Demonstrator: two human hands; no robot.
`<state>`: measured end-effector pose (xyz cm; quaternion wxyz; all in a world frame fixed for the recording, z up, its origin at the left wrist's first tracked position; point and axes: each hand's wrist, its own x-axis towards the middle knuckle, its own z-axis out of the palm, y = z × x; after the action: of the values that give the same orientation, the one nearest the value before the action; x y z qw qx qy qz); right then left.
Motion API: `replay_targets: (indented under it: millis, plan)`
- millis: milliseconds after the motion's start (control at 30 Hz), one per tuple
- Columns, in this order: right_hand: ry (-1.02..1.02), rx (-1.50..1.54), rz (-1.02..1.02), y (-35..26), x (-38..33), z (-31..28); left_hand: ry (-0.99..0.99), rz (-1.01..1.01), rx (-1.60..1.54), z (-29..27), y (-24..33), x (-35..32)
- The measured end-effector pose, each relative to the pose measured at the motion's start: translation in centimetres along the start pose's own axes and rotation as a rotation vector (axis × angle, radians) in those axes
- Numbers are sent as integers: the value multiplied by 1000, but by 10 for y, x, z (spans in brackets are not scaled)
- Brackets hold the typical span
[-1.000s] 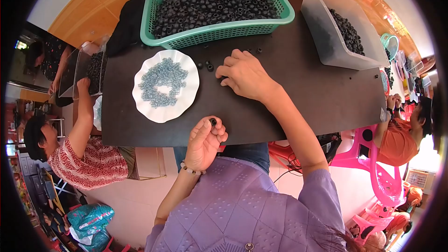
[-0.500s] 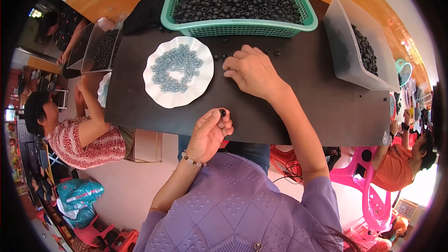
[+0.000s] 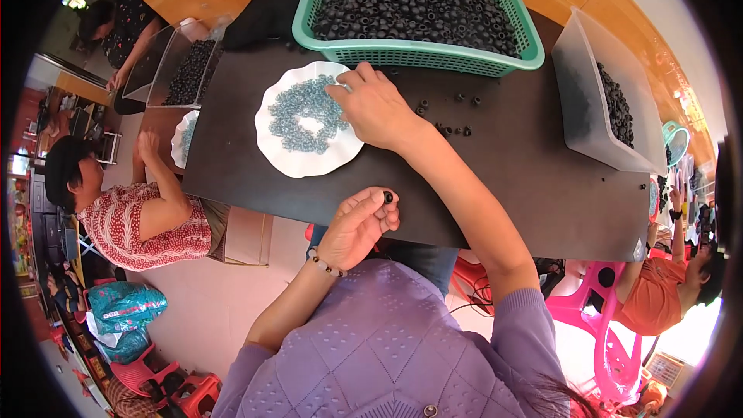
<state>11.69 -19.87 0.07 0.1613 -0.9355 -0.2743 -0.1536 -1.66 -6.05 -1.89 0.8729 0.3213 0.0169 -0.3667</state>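
Observation:
My left hand (image 3: 354, 226) is palm up near the table's front edge, pinching a small round black cap (image 3: 388, 197) with a hollow end between thumb and fingers. Over the right rim of a white wavy-edged plate (image 3: 268, 145) is my right hand (image 3: 378, 111). Its thumb and fingers are drawn together beside the clear bluish beads (image 3: 294, 108) spread on the plate. Whether a bead sits between those fingertips is hidden. Several loose black caps (image 3: 447, 131) lie on the dark table to the right of this hand.
A green basket (image 3: 426, 59) heaped with black caps stands at the back. Clear plastic bins with more caps stand at the right (image 3: 576, 101) and far left (image 3: 159, 85). People sit at the left (image 3: 147, 228) and right (image 3: 658, 298). A pink stool (image 3: 607, 325) stands at right.
My right hand has moved left, from beside the loose black caps to the plate's right rim. More loose caps now show on the table. The left hand still holds its cap.

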Motion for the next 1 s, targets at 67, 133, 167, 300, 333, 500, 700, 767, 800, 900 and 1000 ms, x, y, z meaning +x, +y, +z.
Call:
replay_targets:
  millis: [67,133,167,300,333,500,700,767,800,900,1000]
  plan:
    - [26,23,-13,-2,-3,0,-10,-5,6,-2,2,-1]
    - [22,17,-30,-2,-3,-3,-24,-13,13,-3,4,-1]
    - [21,15,-30,-2,-4,-5,-21,-21,-7,-3,6,-1]
    - [-7,-4,2,-2,-7,-12,-10,-29,-60,-5,13,2]
    - [-25,-14,15,-2,-7,-13,-13,-29,-60,-6,14,2]
    - [-70,27,12,-3,-5,-14,71,31,-85,2,16,0]
    - [-105,151,9,-2,2,-15,57,96,-141,1,14,0]
    - [-107,192,3,-1,5,-20,57,108,-146,1,15,-1]
    - [-118,225,11,-1,7,-23,55,108,-146,1,15,-1]
    - [-127,278,-2,2,13,-19,34,120,-155,0,15,-2]
    - [-104,294,-12,2,15,-18,7,117,-165,-1,16,-3]
